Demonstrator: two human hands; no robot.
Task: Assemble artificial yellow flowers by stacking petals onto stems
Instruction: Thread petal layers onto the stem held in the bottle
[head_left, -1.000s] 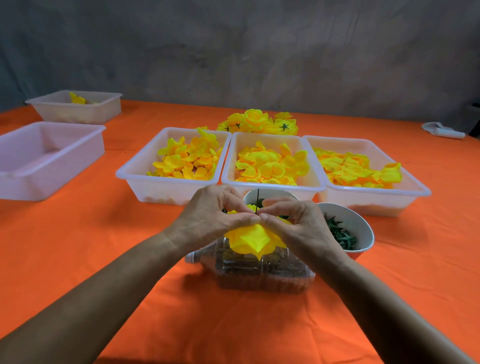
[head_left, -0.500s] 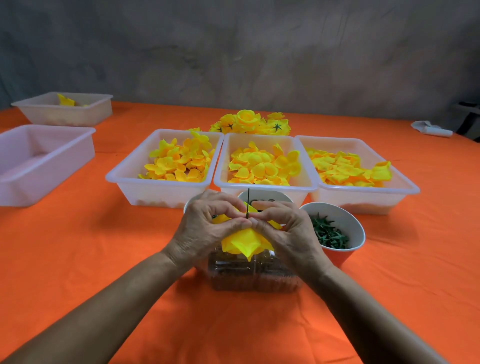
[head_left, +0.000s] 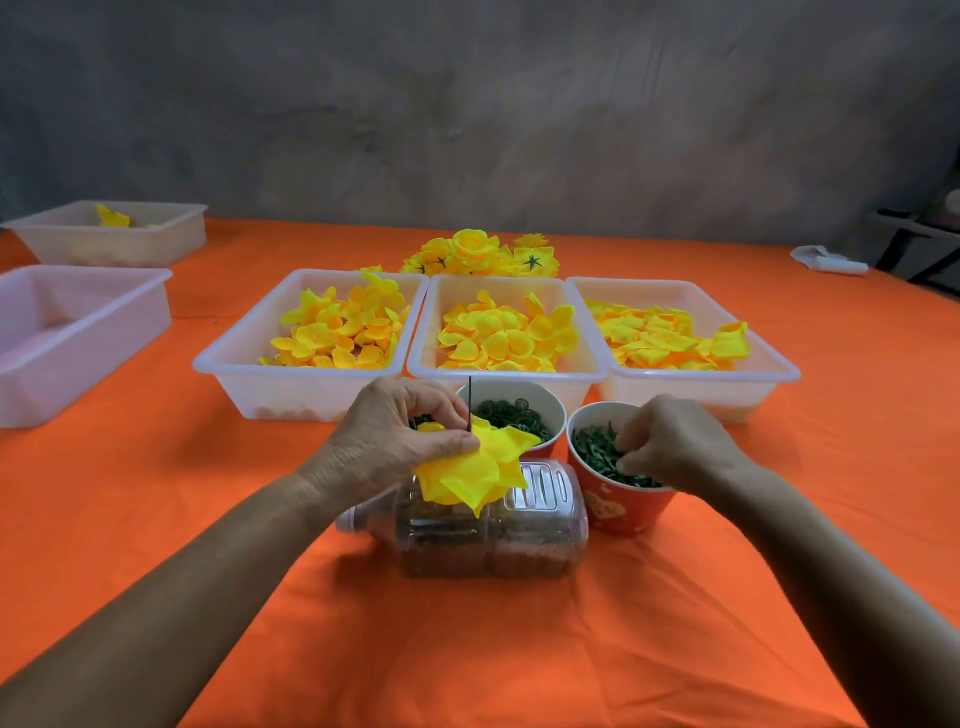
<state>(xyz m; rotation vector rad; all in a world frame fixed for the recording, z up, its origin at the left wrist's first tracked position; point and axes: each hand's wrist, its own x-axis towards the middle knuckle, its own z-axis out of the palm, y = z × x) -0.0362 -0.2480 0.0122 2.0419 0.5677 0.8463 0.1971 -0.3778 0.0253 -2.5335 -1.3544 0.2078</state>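
Observation:
My left hand (head_left: 402, 439) pinches a half-built yellow flower (head_left: 475, 467) on a thin dark stem (head_left: 469, 400) that points upward, above a clear plastic bottle (head_left: 493, 530) lying on its side. My right hand (head_left: 670, 441) reaches into the red paper cup (head_left: 618, 506) of small green pieces, its fingertips curled among them; whether it holds one is hidden. A second cup (head_left: 545, 405) with green rings stands behind the flower. Three white trays of yellow petals sit beyond: left (head_left: 249, 364), middle (head_left: 431, 358), right (head_left: 774, 364).
A pile of finished yellow flowers (head_left: 480, 254) lies behind the trays. Two more white trays stand at the far left, the near one (head_left: 130, 312) without petals, the far one (head_left: 171, 228) with a few. A white object (head_left: 826, 260) lies at the back right of the orange table.
My right hand has let go of the flower and moved right into the red cup. My left hand keeps holding the flower alone.

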